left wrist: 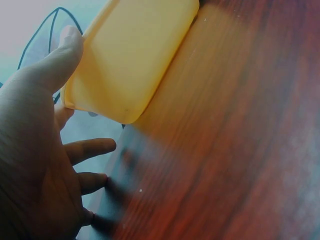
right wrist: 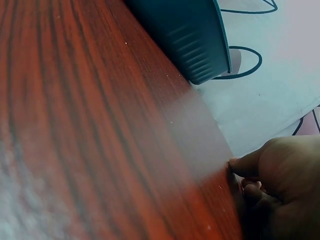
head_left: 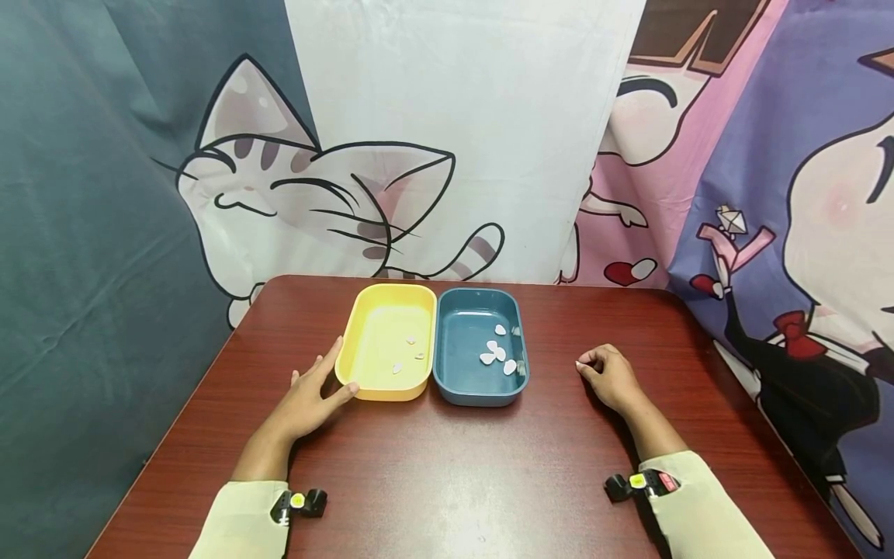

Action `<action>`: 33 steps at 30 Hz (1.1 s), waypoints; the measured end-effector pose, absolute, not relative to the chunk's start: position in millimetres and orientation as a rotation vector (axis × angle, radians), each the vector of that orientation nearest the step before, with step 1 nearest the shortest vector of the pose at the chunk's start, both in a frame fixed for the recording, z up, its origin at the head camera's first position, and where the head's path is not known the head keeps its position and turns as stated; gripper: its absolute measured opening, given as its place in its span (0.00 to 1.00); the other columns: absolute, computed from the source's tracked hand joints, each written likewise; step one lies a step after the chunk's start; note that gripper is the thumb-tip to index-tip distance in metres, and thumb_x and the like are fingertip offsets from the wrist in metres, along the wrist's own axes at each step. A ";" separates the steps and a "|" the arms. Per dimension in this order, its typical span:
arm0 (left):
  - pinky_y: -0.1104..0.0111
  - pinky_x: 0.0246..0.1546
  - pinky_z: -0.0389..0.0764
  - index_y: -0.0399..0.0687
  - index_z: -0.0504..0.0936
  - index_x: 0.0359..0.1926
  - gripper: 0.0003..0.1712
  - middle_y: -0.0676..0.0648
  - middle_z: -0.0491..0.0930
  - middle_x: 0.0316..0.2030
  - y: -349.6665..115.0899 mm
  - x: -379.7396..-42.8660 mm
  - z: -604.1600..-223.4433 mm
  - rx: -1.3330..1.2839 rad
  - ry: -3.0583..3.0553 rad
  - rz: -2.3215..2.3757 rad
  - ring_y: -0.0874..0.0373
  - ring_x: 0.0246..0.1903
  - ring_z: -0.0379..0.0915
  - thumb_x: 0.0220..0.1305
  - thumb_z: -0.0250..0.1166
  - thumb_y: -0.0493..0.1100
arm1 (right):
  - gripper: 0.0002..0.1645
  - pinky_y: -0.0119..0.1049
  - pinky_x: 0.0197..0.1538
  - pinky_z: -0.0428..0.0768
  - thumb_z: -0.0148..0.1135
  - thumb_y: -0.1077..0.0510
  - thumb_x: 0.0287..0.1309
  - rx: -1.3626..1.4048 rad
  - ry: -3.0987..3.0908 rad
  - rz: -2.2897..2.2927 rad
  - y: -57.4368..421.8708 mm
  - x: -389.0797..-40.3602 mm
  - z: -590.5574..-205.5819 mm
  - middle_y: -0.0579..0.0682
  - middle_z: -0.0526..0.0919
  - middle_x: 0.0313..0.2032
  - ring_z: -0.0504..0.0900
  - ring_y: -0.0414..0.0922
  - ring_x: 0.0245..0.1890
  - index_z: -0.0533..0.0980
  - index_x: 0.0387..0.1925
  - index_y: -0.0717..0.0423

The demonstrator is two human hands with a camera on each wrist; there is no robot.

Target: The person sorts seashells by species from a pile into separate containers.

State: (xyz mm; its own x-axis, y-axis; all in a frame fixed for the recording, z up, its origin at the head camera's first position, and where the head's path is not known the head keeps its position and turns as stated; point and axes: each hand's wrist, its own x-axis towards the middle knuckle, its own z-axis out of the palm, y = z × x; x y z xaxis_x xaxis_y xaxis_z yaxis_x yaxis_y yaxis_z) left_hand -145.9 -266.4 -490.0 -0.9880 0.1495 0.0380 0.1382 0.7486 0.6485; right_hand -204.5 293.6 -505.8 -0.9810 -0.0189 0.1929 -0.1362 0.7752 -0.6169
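A yellow tray (head_left: 386, 394) stands on the table, with three small pale pieces (head_left: 396, 368) in it. My left hand (head_left: 307, 402) touches its near left corner, with the thumb and index finger at the rim and the other fingers spread. In the left wrist view, the thumb lies against the yellow wall (left wrist: 135, 55). Close beside it on the right is a dark blue tray (head_left: 478, 397) holding several small white oval pieces (head_left: 510, 367). Right of the blue tray, my right hand (head_left: 613, 380) rests on the table with loosely curled fingers; nothing shows in it.
The reddish-brown wooden table (head_left: 447, 473) extends toward me. Behind it hangs a cloth backdrop (head_left: 461, 93) printed with a cartoon cat and other figures. Each wrist carries a small black camera, the left camera (head_left: 316, 503) and the right camera (head_left: 618, 488).
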 end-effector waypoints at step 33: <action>0.18 0.75 0.35 0.58 0.46 0.90 0.55 0.38 0.52 0.87 -266.9 -147.1 -489.6 0.245 2.915 1.084 0.23 0.84 0.45 0.76 0.65 0.65 | 0.07 0.32 0.49 0.71 0.66 0.64 0.75 0.142 -2.760 1.041 298.7 -204.0 -504.9 0.61 0.85 0.47 0.80 0.51 0.48 0.86 0.40 0.63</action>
State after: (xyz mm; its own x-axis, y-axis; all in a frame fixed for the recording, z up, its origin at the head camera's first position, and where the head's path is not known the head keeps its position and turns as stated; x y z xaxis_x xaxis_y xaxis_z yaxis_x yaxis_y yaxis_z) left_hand -147.1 -266.9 -489.6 -0.9875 0.1542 0.0341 0.1390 0.7464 0.6508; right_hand -204.0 298.7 -504.9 -0.9778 -0.0229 0.2084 -0.1548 0.7493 -0.6439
